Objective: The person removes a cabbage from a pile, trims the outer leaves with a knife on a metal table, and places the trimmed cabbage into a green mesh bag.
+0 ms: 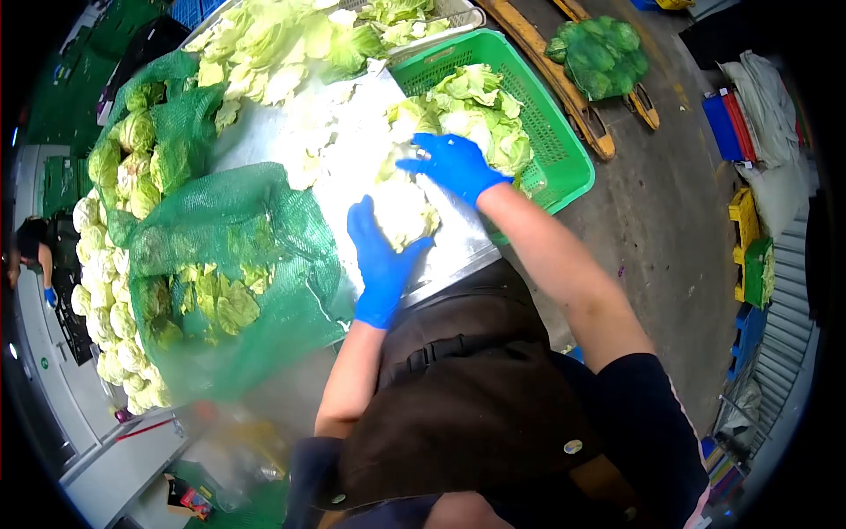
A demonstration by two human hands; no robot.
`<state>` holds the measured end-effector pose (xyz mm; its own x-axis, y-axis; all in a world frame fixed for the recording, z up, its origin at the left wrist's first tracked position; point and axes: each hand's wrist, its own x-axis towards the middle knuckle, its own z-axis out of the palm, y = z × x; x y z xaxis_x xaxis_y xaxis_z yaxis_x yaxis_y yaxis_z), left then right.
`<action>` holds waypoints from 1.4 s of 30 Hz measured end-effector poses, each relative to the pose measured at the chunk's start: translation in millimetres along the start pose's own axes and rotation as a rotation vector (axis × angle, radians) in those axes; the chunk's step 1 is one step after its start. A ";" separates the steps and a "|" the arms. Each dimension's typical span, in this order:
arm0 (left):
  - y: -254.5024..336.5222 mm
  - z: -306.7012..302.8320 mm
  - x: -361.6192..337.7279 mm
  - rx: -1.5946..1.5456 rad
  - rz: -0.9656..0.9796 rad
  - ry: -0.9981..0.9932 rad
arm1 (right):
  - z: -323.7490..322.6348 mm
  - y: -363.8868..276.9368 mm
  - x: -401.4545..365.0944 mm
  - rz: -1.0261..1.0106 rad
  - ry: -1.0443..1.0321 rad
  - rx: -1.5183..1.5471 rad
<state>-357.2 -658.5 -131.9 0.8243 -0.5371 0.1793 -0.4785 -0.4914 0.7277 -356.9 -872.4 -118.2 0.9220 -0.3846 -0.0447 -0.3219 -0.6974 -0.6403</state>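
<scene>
A pale cabbage (401, 212) rests on the metal work surface (458, 251) in front of me. My left hand (381, 269), in a blue glove, cups its near side with thumb and fingers spread around it. On the far right side of the cabbage is my right hand (454, 167), also gloved in blue, its fingers bent together. A small shiny bit shows between those fingers, but I cannot tell what it is. Loose cabbage leaves (410, 119) lie just beyond the right hand. The metal glares brightly around the cabbage.
A green crate (573, 172) with cabbage leaves stands to the right. Green net sacks (238, 207) of cabbages lie left, beside a stack of pale cabbages (101, 300). Leaves (291, 44) pile up at the back. A pallet jack (538, 57) and a netted sack (604, 57) stand beyond. Another person (35, 251) is far left.
</scene>
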 end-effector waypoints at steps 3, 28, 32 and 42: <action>-21.6 -15.6 -20.5 -0.121 0.002 -0.011 | 20.7 8.1 -0.2 0.126 -0.002 0.182; -12.2 -0.9 22.8 -0.209 -0.257 0.047 | 5.9 -23.1 -40.7 0.121 -0.110 0.137; -6.7 -3.6 39.6 -0.091 -0.267 -0.022 | -4.9 -28.6 -51.7 -0.183 -0.003 -0.219; 3.7 6.7 29.3 -0.041 -0.190 -0.012 | 27.7 12.1 -10.5 0.201 -0.116 -0.008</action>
<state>-336.9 -680.7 -128.4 0.8948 -0.4455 0.0284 -0.3016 -0.5564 0.7742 -364.6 -860.0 -146.8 0.8578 -0.4442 -0.2587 -0.5026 -0.6192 -0.6033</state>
